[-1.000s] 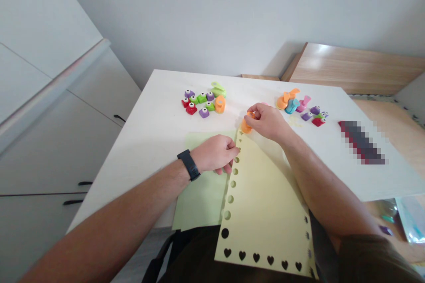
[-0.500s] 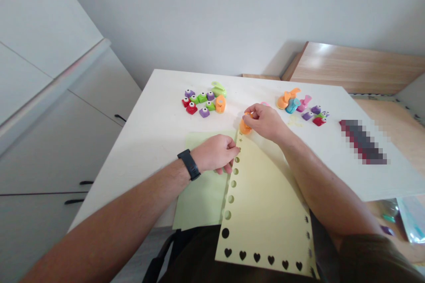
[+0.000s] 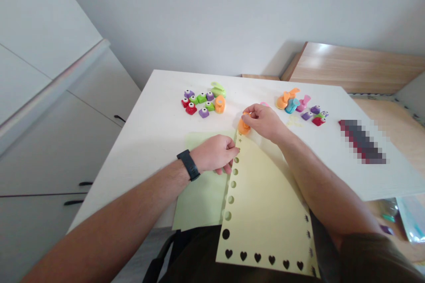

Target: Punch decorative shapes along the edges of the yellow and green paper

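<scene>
A pale yellow paper sheet slopes from the table over my lap. Round holes run along its left side, hearts along the near edge and small crown-like cut-outs on the right. My left hand pinches the sheet's left edge, near the upper holes. At the sheet's far corner sits an orange paper punch, gripped from above by the fingers of my right hand. A small star hole shows just below the punch. Whether the punch is pressed down cannot be made out.
Light green paper lies under my left forearm. Several small punches stand at the back left beside an orange punch and a green punch. More punches sit at the back right, near a blurred dark object.
Almost nothing differs. The orange punch and my right hand have shifted very slightly left; my left hand stays on the sheet's edge.
</scene>
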A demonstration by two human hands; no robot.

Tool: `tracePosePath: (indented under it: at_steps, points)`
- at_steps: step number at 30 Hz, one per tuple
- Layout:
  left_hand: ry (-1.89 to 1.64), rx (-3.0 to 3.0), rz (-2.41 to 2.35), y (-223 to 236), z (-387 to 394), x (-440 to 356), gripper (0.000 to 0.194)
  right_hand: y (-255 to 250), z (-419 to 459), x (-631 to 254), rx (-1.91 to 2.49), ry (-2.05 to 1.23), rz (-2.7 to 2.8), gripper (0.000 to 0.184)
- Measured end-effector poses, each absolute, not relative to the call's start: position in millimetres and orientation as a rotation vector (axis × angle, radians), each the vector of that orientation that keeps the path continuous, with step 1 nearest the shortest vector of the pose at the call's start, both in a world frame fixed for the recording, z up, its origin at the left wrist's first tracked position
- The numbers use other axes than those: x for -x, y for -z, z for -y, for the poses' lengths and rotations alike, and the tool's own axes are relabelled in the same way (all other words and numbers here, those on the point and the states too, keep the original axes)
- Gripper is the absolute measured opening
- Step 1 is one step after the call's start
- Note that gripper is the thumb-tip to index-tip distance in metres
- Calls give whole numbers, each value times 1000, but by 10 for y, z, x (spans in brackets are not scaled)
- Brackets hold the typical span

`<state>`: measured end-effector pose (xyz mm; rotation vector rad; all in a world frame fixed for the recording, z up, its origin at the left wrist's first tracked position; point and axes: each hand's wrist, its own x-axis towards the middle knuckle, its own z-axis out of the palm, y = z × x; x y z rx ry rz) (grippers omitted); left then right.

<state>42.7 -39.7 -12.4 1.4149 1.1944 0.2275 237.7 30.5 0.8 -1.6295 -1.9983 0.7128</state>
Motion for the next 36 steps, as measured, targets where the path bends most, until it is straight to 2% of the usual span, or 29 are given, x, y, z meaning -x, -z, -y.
tracePosePath:
  at_steps: [23,33,36]
  points:
    - [-224,-1405,-1209,103,394,-438,21,33,-314,-2383,1599,-716,1999,30]
    - [-229,-1406,-1199,120,390,-434,21,-7,-276,-2394,1580,-506,2075,29]
    - [-234,-1406,-1199,124,392,-433,22,-15,-249,-2385,1550,-435,2121,23]
